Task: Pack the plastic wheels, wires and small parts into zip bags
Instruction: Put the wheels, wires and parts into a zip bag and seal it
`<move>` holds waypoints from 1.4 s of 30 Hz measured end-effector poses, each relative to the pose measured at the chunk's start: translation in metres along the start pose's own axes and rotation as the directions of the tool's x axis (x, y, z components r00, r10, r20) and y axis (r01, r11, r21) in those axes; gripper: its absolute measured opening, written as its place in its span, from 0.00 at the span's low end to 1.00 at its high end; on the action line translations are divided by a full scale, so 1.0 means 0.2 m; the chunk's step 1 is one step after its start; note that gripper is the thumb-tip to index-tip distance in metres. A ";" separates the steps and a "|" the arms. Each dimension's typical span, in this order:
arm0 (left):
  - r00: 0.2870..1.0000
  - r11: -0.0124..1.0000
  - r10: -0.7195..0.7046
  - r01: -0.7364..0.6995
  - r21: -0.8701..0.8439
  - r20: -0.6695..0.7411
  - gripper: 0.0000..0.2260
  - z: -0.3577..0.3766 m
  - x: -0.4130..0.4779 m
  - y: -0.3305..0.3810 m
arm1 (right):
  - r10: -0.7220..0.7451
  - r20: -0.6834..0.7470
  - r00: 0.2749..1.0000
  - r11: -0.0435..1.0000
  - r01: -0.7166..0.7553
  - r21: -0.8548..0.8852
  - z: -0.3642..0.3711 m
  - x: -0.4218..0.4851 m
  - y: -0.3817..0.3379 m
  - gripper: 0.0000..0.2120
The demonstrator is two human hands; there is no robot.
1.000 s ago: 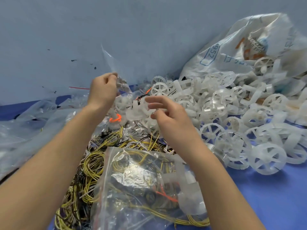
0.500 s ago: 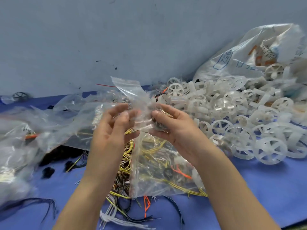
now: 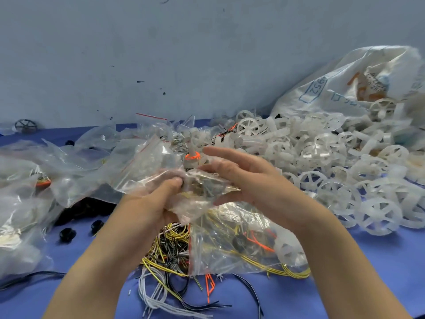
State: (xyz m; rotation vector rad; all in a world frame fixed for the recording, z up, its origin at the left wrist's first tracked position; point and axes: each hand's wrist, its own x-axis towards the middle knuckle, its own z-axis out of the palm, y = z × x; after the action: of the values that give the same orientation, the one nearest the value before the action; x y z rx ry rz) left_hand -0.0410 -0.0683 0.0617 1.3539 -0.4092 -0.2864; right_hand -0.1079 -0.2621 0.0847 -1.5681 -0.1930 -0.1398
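1. A blue table [image 3: 358,282] carries everything.
2. White plastic wheels [image 3: 322,162] are heaped at 3 o'clock, with a printed sack [image 3: 340,88] at 2.
3. Loose wires [image 3: 165,261] lie at 6 o'clock, with a filled zip bag [image 3: 236,247] partly over them.
4. Clear bags [image 3: 46,171] lie at 9, small black parts [image 3: 67,234] at 8 and a dark wheel [image 3: 25,126] at 10.

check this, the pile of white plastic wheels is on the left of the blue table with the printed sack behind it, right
No. The head view shows the pile of white plastic wheels on the right of the blue table, with the printed sack behind it.

Right hand [image 3: 250,183] uncurled from small zip bag [image 3: 202,180]; left hand [image 3: 149,203] now bunches it.
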 end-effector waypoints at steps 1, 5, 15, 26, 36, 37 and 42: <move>0.997 1.000 -0.027 0.027 -0.001 -0.076 0.11 -0.03 0.01 0.00 | -0.007 -0.048 0.999 0.999 0.005 -0.040 -0.01 0.00 0.01 0.14; 0.965 0.995 -0.100 0.099 -0.015 -0.243 0.08 -0.17 0.03 0.01 | -0.066 -0.226 0.972 0.971 0.010 -0.239 -0.09 -0.01 0.02 0.14; 0.962 0.964 -0.267 0.268 0.004 -0.048 0.07 -0.16 -0.03 -0.04 | -0.088 -0.394 0.915 0.967 -0.017 -0.256 -0.24 -0.05 -0.05 0.12; 0.905 0.925 -0.356 0.377 -0.052 0.230 0.12 -0.05 -0.03 -0.09 | -0.021 -0.261 0.965 0.905 -0.092 -0.414 -0.19 0.02 0.03 0.11; 0.825 0.879 -0.371 0.460 -0.125 0.426 0.15 0.05 0.01 -0.14 | 0.216 -0.008 0.976 0.734 -0.169 -0.657 -0.09 0.06 0.12 0.15; 0.802 0.873 -0.366 0.471 -0.123 0.472 0.15 0.05 0.01 -0.14 | 0.213 -0.009 0.977 0.744 -0.168 -0.647 -0.09 0.07 0.12 0.15; 0.724 0.870 -0.309 0.477 -0.124 0.616 0.13 0.08 0.02 -0.12 | 0.180 -0.006 0.984 0.801 -0.150 -0.580 -0.10 0.06 0.13 0.15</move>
State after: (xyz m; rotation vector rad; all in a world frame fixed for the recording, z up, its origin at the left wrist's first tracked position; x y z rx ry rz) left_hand -0.0437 -0.0894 0.0408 1.0412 -0.5568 -1.1065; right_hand -0.0892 -0.2814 0.0620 -2.1955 -0.0475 -0.0181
